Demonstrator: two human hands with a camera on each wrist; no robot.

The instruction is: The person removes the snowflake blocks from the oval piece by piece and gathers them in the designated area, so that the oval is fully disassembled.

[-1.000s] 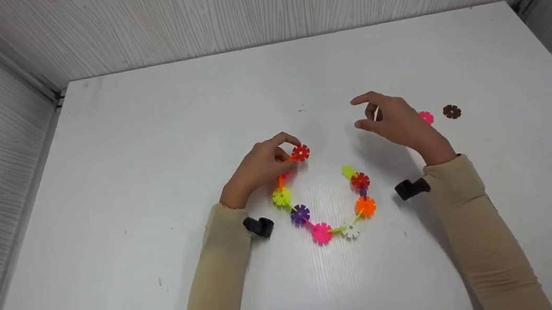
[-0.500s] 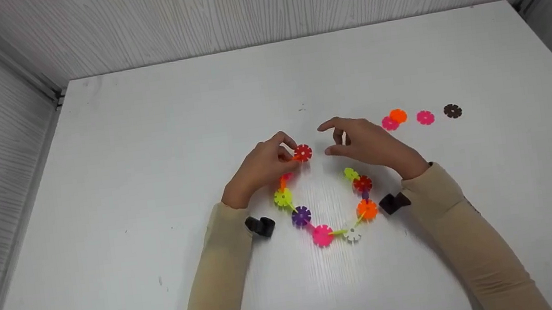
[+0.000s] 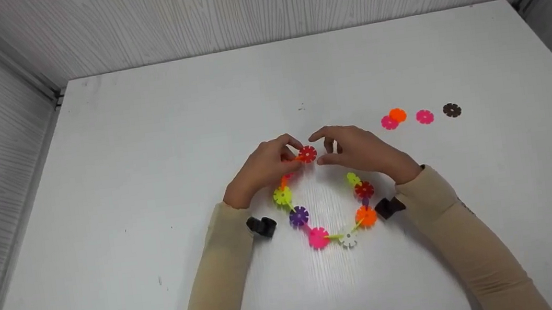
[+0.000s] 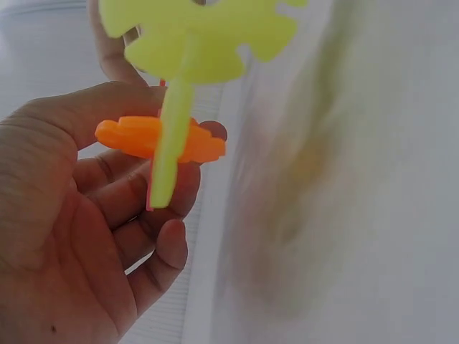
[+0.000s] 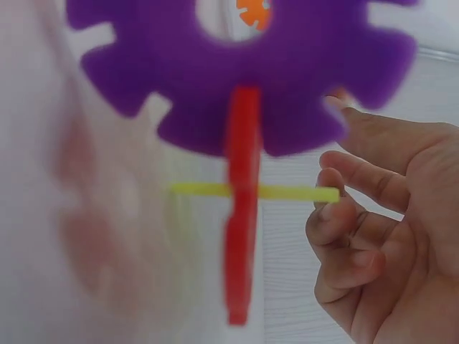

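Note:
A chain of slotted, flower-like plastic discs curves in a U between the hands, with a pink disc (image 3: 319,238) at its near bend. My left hand (image 3: 262,166) pinches the chain's left end, where a red disc (image 3: 307,154) sticks out past the fingertips. Facing it, my right hand (image 3: 362,150) has thumb and index finger spread near the red disc, gripping nothing. At the other end, a yellow disc (image 3: 353,179) joins a second red disc (image 3: 364,189). The left wrist view shows an orange disc (image 4: 129,135) by the fingers; a purple disc (image 5: 287,79) fills the right one's top.
Right of the hands lie loose discs: an orange disc (image 3: 397,115) overlapping a pink disc (image 3: 388,123), a separate pink disc (image 3: 425,116) and a brown disc (image 3: 452,110). The white table (image 3: 172,125) ends at a wood-grain panel (image 3: 258,7) behind.
My right hand has moved left and nearer to me, up to the red disc, uncovering the loose discs. My left hand has shifted slightly right, still pinching the chain.

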